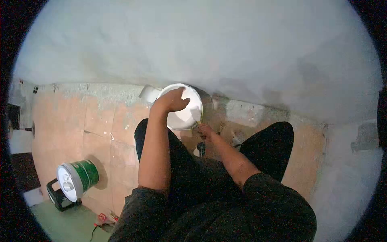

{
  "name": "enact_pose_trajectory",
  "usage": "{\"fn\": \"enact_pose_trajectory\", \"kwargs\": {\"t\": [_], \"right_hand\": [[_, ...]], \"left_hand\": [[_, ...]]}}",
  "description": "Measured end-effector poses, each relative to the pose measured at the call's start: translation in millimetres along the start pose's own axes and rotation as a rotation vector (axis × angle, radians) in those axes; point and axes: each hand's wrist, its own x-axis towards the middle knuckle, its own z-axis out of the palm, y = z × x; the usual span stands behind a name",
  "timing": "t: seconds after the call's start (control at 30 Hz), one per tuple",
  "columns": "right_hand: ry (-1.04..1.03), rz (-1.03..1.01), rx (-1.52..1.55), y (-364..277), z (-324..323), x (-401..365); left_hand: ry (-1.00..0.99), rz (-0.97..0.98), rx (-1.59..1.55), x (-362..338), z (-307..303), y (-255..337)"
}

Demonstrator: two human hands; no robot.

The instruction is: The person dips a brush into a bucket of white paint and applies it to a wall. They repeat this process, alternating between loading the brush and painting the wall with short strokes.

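A round white bucket (177, 128) stands on the floor between my knees, close to the wall, with smooth white paste (180, 117) inside. My left hand (174, 101) reaches over its far left part, thumb and fingers apart; I make out nothing between them, and some fingertips are hidden. At the near right rim, my right hand (206, 131) is closed around the handle of a putty knife. The pale blade of that putty knife (196, 113) dips into the bucket. A flat, light-grey plate-like piece (149, 93) sticks out beside the bucket's left rim, partly hidden.
A pale wall (193, 44) rises directly ahead. On the tiled floor (96, 117) there are white stains. A green-and-white bucket (86, 175) lies at the left, with a dark handled object (60, 199) against it. Reddish packaging (105, 220) sits at the lower left.
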Motion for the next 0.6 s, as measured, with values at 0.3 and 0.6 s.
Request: {"fn": "enact_pose_trajectory", "kwargs": {"t": [0.3, 0.6], "right_hand": [[-0.054, -0.104, 0.107, -31, 54, -100], [-0.099, -0.343, 0.219, -111, 51, -207]], "left_hand": [[0.567, 0.256, -0.460, -3, -8, 41], [0.521, 0.358, -0.423, 13, 9, 81]]}}
